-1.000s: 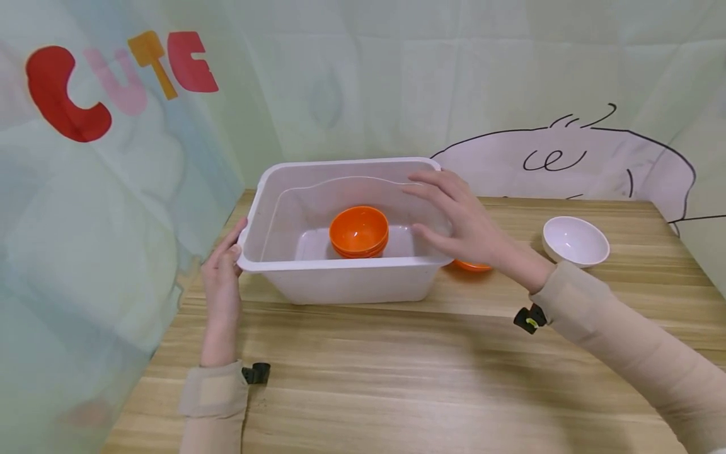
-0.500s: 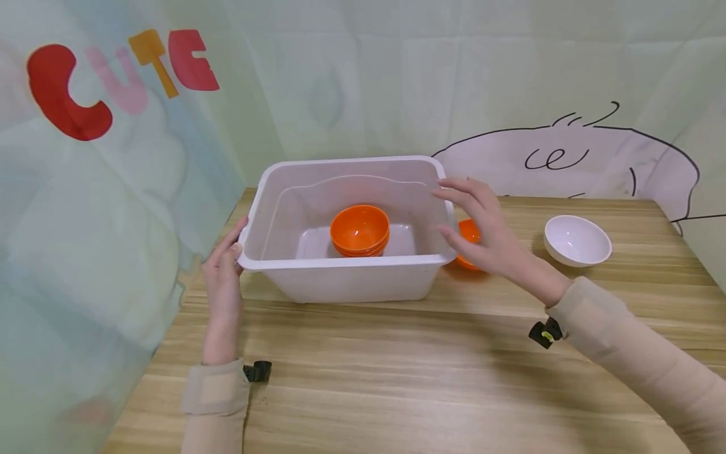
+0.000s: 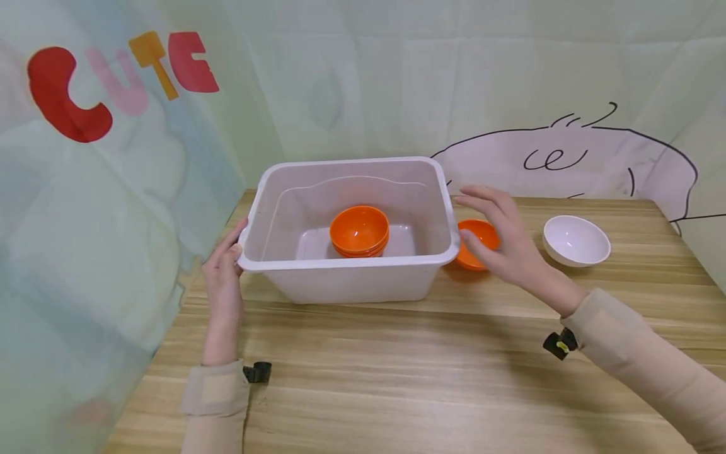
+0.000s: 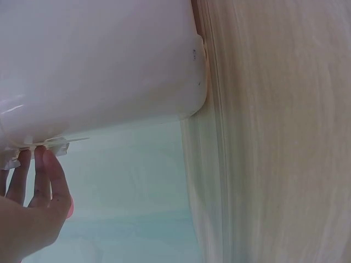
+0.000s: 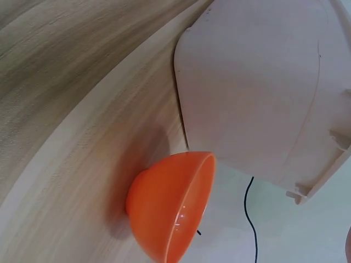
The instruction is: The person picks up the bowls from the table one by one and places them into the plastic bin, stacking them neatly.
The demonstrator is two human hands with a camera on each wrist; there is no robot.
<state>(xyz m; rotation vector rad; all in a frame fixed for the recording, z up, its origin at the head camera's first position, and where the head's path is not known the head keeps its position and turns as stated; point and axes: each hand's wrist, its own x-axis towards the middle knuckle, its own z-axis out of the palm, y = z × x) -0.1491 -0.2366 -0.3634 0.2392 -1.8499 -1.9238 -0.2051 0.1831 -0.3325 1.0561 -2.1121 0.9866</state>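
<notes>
A white plastic bin (image 3: 351,284) stands on the wooden table with a stack of orange bowls (image 3: 360,231) inside. My left hand (image 3: 223,277) grips the bin's left rim; in the left wrist view its fingers (image 4: 52,175) hook under the edge. Just right of the bin sits another orange bowl (image 3: 479,233), upright on the table, also large in the right wrist view. Over this bowl my right hand (image 3: 505,243) hovers with fingers spread and nothing held. Its thumb partly covers the bowl; whether it touches the bin's rim, I cannot tell.
A white bowl (image 3: 576,241) stands farther right on the wooden table (image 3: 386,378). Fabric backdrops with printed letters (image 3: 74,94) and a line drawing (image 3: 556,157) close off the left and back.
My right hand has moved right, from over the bin's interior to above the outside orange bowl, uncovering more of it. The left hand and the bin have stayed put.
</notes>
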